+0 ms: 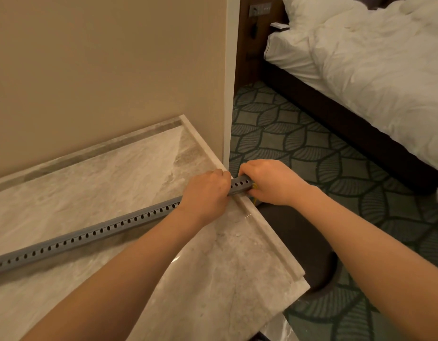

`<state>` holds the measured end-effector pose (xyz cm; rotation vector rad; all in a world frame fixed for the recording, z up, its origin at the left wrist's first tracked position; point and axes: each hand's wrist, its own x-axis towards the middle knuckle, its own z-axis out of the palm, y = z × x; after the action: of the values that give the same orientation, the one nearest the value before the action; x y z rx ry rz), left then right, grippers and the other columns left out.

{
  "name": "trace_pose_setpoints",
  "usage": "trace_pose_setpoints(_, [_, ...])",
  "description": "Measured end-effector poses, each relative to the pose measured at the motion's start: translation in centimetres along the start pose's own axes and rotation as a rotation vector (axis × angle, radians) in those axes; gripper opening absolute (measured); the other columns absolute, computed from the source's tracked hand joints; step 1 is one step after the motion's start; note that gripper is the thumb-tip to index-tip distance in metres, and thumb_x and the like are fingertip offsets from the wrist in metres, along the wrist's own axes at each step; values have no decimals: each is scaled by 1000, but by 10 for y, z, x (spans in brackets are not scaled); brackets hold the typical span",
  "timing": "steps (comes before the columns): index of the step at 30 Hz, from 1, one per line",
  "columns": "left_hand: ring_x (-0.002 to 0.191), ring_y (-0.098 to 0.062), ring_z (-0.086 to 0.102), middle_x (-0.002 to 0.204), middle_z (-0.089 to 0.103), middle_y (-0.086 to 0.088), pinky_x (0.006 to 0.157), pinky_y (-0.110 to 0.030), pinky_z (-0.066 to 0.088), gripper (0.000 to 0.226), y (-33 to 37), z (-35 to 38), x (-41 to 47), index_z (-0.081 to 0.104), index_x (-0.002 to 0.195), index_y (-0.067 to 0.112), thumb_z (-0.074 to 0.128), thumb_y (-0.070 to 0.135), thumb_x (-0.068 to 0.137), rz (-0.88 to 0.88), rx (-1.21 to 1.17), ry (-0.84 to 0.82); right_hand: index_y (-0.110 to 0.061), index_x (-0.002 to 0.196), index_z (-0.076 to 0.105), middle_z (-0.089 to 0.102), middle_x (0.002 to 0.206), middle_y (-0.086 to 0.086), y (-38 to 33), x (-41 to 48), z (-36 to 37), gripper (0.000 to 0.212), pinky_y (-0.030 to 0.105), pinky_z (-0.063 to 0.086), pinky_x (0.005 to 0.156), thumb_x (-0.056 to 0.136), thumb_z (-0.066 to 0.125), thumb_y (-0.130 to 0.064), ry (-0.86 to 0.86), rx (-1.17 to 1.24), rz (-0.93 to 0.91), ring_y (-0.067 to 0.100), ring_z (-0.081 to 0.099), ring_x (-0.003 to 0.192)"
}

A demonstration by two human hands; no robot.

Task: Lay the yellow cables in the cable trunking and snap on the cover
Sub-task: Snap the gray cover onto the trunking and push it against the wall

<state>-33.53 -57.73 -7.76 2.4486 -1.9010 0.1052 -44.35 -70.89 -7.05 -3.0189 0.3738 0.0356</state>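
Note:
A long grey cable trunking (90, 232) with a row of slots in its side lies across the marble table (213, 279), and its right end juts past the table's right edge. My left hand (205, 190) grips the trunking just inside that edge. My right hand (269, 183) grips the trunking's very end. A short bit of yellow cable (255, 187) shows under my right hand's fingers. The rest of the cables is hidden, and I cannot tell whether a cover sits on the trunking.
A beige wall (102, 70) stands right behind the table. To the right lie a green patterned carpet (311, 148) and a bed with white bedding (373, 65). A dark round stool (306, 247) stands below the table's right edge.

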Motion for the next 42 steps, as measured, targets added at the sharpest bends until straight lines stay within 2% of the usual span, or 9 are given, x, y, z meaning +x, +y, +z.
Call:
trace_pose_setpoints(10, [84,-25,56,100,58,-9,58,-31,30,17,-1,1,0,48,100,10,52,20,87,34,28,7,-14,100,55,60,94,2,-4,-4,0,21,30,44,69,80,60,-19,27,-23,-22,19,56,83])
trace_pose_setpoints(15, [85,-23,56,99,58,-4,58,-31,34,25,-8,2,-4,49,103,14,53,32,87,59,-26,52,-17,100,57,61,93,-1,-1,-11,4,20,34,48,71,82,60,-25,98,-44,-36,18,58,85])
trace_pose_setpoints(18, [80,-18,55,92,56,3,56,-29,38,32,-15,2,-9,52,102,20,52,48,86,38,-132,52,-18,106,58,61,98,-1,0,-15,9,23,33,48,75,83,60,-24,121,-18,-42,17,57,91])
trace_pose_setpoints(23, [62,-7,51,70,56,11,48,-25,33,38,-42,-1,-25,59,85,30,48,66,80,-116,-297,-114,-18,112,60,64,104,0,1,-18,11,30,34,49,83,82,65,-20,145,56,-27,17,58,98])
trace_pose_setpoints(27, [68,-3,55,81,62,15,54,-24,41,35,-61,-6,-33,62,92,33,61,62,73,-134,-392,-230,-21,108,63,65,100,-4,2,-17,2,31,33,50,84,77,70,-18,103,197,-17,12,58,93])
trace_pose_setpoints(34, [76,-12,55,83,62,9,63,-31,44,36,-68,-8,-38,61,92,28,62,59,74,-100,-250,-125,-29,116,61,60,105,-16,2,-2,-17,43,18,39,86,75,73,-31,-69,339,-17,2,52,97])
trace_pose_setpoints(37, [75,-13,54,83,61,8,58,-29,40,35,-72,-9,-34,60,94,27,60,58,77,-74,-191,-123,-29,111,63,62,98,-13,-11,10,-17,33,26,44,80,80,65,-42,-79,252,-51,6,52,90])
trace_pose_setpoints(39, [73,-13,50,85,59,8,52,-27,32,36,-74,-8,-32,59,96,26,57,57,79,-53,-120,-102,-28,104,63,63,91,-9,-23,21,-16,27,34,48,76,83,61,-44,-68,165,-81,11,54,85])
trace_pose_setpoints(42, [76,-16,52,88,56,6,54,-28,29,40,-80,-5,-31,56,97,24,51,60,80,-77,-46,-62,-23,100,60,63,91,-4,-44,39,-3,25,37,48,73,84,58,-42,-14,81,-129,17,57,85])
